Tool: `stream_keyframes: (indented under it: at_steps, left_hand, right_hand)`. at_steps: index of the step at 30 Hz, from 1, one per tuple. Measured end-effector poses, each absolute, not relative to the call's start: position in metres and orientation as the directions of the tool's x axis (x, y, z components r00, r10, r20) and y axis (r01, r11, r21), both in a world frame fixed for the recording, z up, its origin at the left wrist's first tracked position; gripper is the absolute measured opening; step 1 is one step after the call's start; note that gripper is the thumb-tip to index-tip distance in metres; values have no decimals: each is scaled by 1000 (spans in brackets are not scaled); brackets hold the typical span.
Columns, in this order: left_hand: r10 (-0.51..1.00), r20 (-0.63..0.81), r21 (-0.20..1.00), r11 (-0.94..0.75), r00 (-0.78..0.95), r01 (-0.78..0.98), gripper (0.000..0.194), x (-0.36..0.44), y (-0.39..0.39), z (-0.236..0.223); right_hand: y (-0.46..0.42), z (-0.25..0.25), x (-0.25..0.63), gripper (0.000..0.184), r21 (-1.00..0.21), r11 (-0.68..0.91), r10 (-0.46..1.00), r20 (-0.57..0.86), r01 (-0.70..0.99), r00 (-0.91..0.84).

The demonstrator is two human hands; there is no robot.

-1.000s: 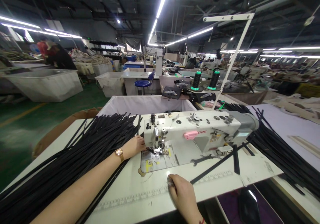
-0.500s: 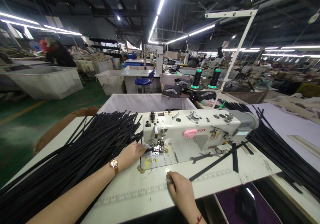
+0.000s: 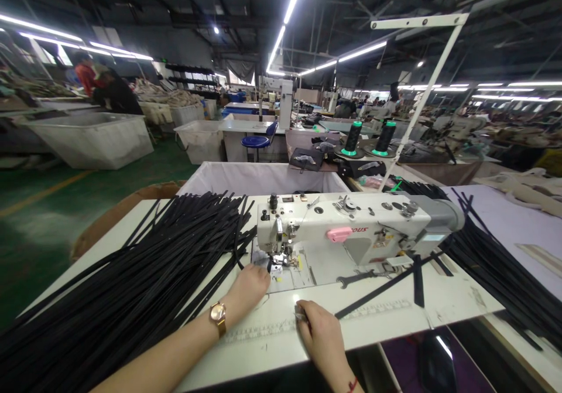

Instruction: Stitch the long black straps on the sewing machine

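My left hand (image 3: 248, 287) is closed at the front of the sewing machine's (image 3: 342, 223) needle area, fingers curled round a black strap (image 3: 238, 249) that loops up behind it. The fingertips sit close to the presser foot (image 3: 281, 259). My right hand (image 3: 322, 328) rests low over the table, closed on a small silvery metal tool (image 3: 300, 313) that is mostly hidden by the fingers. Another black strap (image 3: 377, 290) runs from beside that hand up to the right. A large heap of black straps (image 3: 144, 276) lies to the left.
A wrench (image 3: 356, 278) lies on the machine bed. Printed along the table is a ruler scale (image 3: 259, 330). More black straps (image 3: 496, 264) hang over the right side. Two black thread cones (image 3: 352, 138) stand behind. A pale-lined bin (image 3: 263, 176) is beyond the table.
My left hand has moved toward me and slightly right, drawing a black strap out of the heap's edge into a loop. My right hand has stayed nearly still. The view has shifted slightly.
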State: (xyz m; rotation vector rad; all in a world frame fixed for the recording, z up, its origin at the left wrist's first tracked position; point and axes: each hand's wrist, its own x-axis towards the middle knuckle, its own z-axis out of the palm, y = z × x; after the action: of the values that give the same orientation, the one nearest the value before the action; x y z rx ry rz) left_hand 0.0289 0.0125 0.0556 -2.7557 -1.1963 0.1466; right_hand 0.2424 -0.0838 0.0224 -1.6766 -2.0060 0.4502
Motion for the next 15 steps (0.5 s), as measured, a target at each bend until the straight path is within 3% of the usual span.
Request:
stream_keyframes:
  at_steps: [10,12,15]
  left_hand:
    - [833,-62,-161,-552,550,818,30,69,-29,67]
    - [829,-107,-78,-557,548,827,28,63,-61,61]
    - [795,-157,238,-546,586,804,21,33,-127,47]
  right_hand:
    - [-82,27,243,34,-548,182,982,137,816,-127]
    - [-81,29,245,33,-567,186,982,134,803,-133]
    - [-79,33,240,32,-636,154,988,114,756,-106]
